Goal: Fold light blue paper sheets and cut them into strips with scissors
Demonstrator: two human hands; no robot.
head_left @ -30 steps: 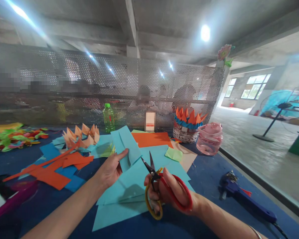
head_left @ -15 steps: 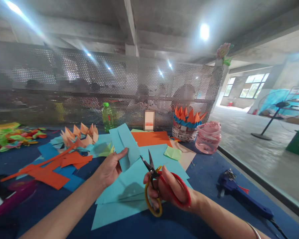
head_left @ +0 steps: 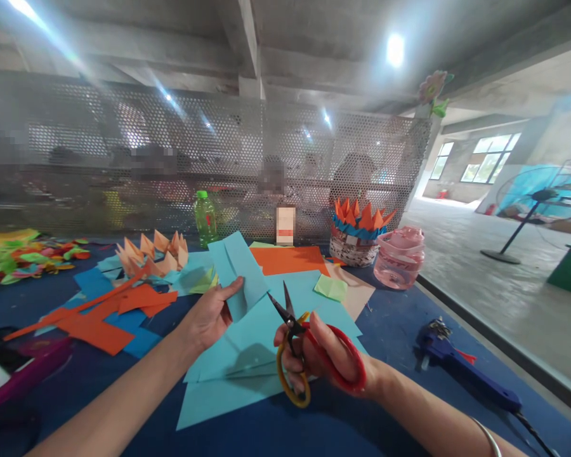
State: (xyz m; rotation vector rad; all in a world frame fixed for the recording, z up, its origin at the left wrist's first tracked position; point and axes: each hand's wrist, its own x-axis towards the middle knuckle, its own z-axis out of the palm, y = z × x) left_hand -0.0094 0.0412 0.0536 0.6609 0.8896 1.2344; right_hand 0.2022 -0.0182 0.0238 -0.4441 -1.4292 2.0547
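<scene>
A folded light-blue sheet of paper [head_left: 240, 270] is pinched in my left hand [head_left: 214, 311], the thumb lying on its face. My right hand [head_left: 321, 355] has its fingers through the loops of a pair of scissors [head_left: 291, 325], one handle red and the other yellow. The dark blades stand partly apart and point up and left, their tips close to the paper's right corner. Beneath both hands, larger light-blue sheets [head_left: 233, 403] overlap on the dark blue table [head_left: 390, 406]. A small pale-green paper [head_left: 331, 287] rests on them.
Orange offcuts [head_left: 105, 330] and a peach folded-paper ring [head_left: 155, 254] lie left. A green bottle [head_left: 204, 219], a basket with orange points [head_left: 354, 244] and a pink jar [head_left: 400, 260] stand behind. A blue glue gun [head_left: 471, 368] lies right, near the table edge. A perforated screen [head_left: 219, 146] rises behind.
The view has shifted slightly, so most things sit a little higher in the picture. Both hands keep the same hold, and the scissor blades stay apart near the paper.
</scene>
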